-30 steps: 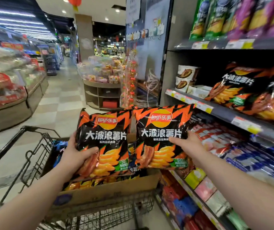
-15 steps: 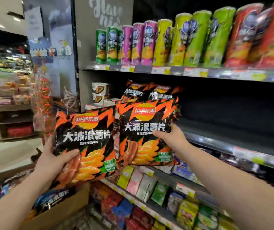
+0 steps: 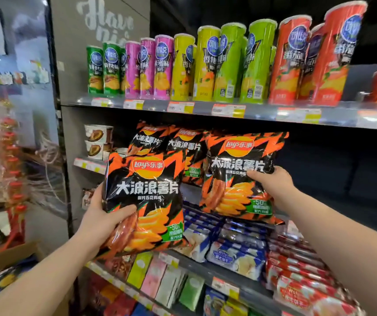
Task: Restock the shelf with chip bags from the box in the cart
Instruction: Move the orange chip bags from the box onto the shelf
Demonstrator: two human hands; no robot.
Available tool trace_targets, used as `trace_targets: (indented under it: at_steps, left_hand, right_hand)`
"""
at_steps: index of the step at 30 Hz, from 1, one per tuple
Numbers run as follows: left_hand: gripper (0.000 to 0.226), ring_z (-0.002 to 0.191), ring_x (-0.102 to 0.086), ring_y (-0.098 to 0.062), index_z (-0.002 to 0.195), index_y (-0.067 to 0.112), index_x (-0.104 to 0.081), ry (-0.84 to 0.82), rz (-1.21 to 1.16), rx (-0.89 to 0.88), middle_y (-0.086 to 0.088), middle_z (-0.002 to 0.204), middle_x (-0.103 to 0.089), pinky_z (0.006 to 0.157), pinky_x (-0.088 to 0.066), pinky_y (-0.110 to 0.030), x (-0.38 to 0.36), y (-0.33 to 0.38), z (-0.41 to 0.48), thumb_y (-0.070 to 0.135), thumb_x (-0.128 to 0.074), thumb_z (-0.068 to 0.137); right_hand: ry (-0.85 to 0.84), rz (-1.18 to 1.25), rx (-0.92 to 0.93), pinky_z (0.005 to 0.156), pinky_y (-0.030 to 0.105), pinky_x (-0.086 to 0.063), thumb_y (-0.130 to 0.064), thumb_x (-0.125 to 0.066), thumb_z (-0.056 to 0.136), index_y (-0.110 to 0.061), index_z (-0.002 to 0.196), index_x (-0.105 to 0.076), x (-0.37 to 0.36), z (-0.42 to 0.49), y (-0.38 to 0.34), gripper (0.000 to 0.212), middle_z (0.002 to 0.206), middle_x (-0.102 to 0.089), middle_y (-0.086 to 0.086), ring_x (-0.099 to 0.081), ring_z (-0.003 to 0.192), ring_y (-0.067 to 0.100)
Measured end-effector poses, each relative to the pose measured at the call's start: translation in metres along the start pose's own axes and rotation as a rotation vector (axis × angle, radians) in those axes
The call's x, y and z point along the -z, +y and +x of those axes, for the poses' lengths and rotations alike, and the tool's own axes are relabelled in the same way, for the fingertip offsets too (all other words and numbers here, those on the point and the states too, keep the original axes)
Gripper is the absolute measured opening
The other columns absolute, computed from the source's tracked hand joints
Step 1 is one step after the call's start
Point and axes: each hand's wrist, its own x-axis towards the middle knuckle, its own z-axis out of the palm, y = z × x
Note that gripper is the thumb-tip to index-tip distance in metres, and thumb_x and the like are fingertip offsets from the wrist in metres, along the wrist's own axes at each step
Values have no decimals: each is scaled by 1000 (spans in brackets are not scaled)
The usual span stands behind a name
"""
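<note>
A supermarket aisle, grey shelving filling the view. Two black-and-orange Lay's chip bags are up in the air in front of the middle shelf, one per hand. The left hand clamps the left bag at its lower left corner, thumb across the front, fingers behind, and the bag is tilted slightly. The right hand grips the right bag by its right edge, thumb pressed on the front, and holds it higher and further in towards the shelf.

Just behind both bags, between the two hands, matching Lay's bags stand upright on that shelf. Beyond the left hand, stacked cups sit at the shelf's end. Above the hands, a row of tall chip canisters in green, purple, yellow and red lines the upper shelf. Below the right hand lie blue-and-white wafer packs, with red packs beside them. Down by the left forearm, a cardboard box shows its open flap.
</note>
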Motion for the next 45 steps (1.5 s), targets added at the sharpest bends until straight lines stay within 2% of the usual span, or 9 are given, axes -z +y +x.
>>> trace_targets:
  at_steps: [6, 11, 15, 19, 24, 31, 37, 42, 45]
  left_hand:
    - [72, 84, -60, 5, 124, 43, -41, 79, -16, 5, 21, 98, -62, 66, -43, -18, -52, 1, 40, 12, -80, 71]
    - [82, 102, -61, -16, 136, 37, -40, 114, -3, 5, 9, 115, -63, 85, -49, -36, -89, 0, 71, 19, -82, 68]
    - [85, 94, -63, -4, 134, 41, -41, 174, 2, -7, 19, 108, -63, 70, -46, -24, -116, -2, 81, 26, -83, 62]
    - [76, 80, -61, 14, 120, 52, -40, 232, 12, -17, 35, 88, -65, 70, -41, -19, -135, -2, 84, 26, -82, 63]
    - [78, 86, -64, 5, 126, 48, -43, 247, -4, -35, 25, 97, -67, 72, -46, -24, -146, 2, 84, 22, -81, 63]
    - [99, 94, -65, -1, 136, 42, -41, 248, -42, -52, 17, 112, -65, 78, -49, -29, -144, 6, 82, 34, -83, 47]
    - [92, 89, -67, 0, 125, 50, -44, 225, -50, -43, 22, 101, -68, 72, -50, -26, -140, 9, 83, 35, -83, 44]
    - [86, 86, -67, 0, 123, 54, -46, 159, -40, -49, 23, 99, -70, 67, -50, -22, -138, 11, 88, 36, -82, 47]
    - [82, 82, -70, -6, 119, 51, -47, 101, -83, -36, 21, 96, -71, 59, -54, -22, -140, 11, 95, 33, -82, 47]
  right_hand:
    - [13, 84, 26, 74, 33, -45, -23, -79, 72, -8, 109, -55, 11, 97, 9, 47, 111, -63, 11, -59, 87, 25]
    - [92, 35, 63, 79, 28, -39, -27, -78, 73, -4, 124, -52, 11, 177, 22, 62, 125, -58, 15, -56, 111, 32]
    - [100, -3, 70, 88, 29, -40, -27, -77, 75, 1, 130, -47, 8, 225, 37, 69, 133, -53, 20, -51, 120, 35]
    - [18, 14, 89, 87, 31, -41, -25, -77, 74, -2, 125, -53, 2, 258, 56, 61, 126, -58, 20, -56, 113, 34]
    - [-112, 140, 56, 84, 31, -44, -20, -76, 76, -2, 119, -58, -14, 278, 73, 50, 116, -63, 15, -59, 101, 27]
    - [-230, 124, 48, 92, 37, -46, -16, -74, 78, -3, 119, -57, -48, 292, 87, 46, 122, -61, 17, -59, 110, 32]
    - [-217, 90, 38, 95, 44, -47, -14, -76, 76, -3, 118, -58, -50, 301, 88, 47, 121, -62, 18, -60, 108, 33]
    - [-138, 58, -5, 91, 36, -47, -22, -80, 70, -2, 126, -49, -46, 300, 87, 67, 125, -59, 17, -58, 111, 32]
    - [-101, -35, -7, 95, 41, -47, -28, -80, 71, 0, 133, -39, -40, 292, 77, 79, 131, -54, 19, -54, 116, 35]
